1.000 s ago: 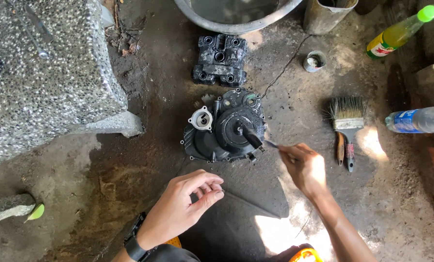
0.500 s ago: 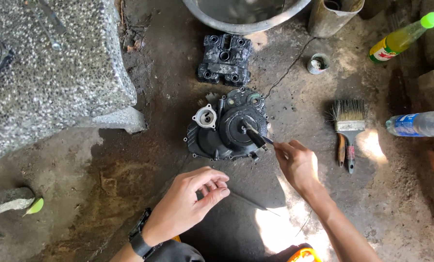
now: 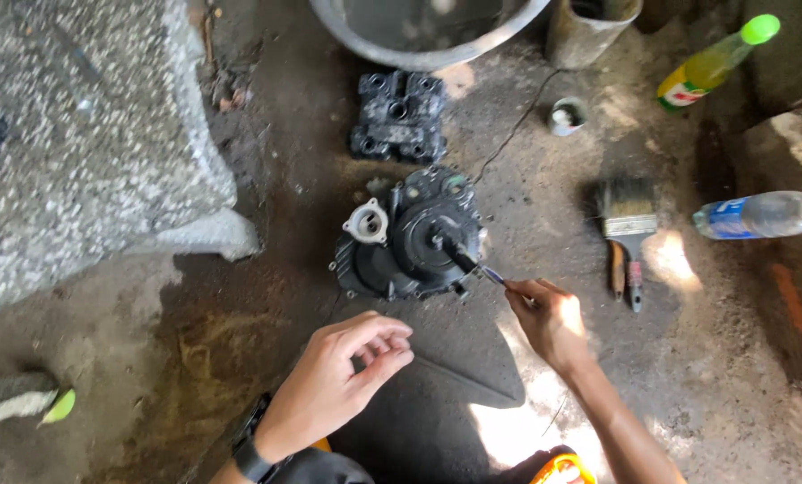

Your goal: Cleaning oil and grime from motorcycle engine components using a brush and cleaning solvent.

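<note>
Looking down, you have the speckled stone slab [image 3: 87,134] filling the upper left and the stained concrete floor [image 3: 240,358] spreading under everything else. A metal basin [image 3: 419,36] sits at the top edge, with a dark cylinder head cover [image 3: 398,116] just below it. Your black engine cover [image 3: 410,237] lies on the floor at the centre, directly ahead of both hands. Right of it lie a paintbrush [image 3: 628,224], a clear plastic bottle [image 3: 759,215] and a yellow-green bottle [image 3: 710,63]. Your left hand [image 3: 334,381] hovers open and empty, fingers loosely curled, near the cover's lower edge. Your right hand [image 3: 549,318] pinches a thin tool [image 3: 492,275] whose tip meets the cover's lower right rim.
</note>
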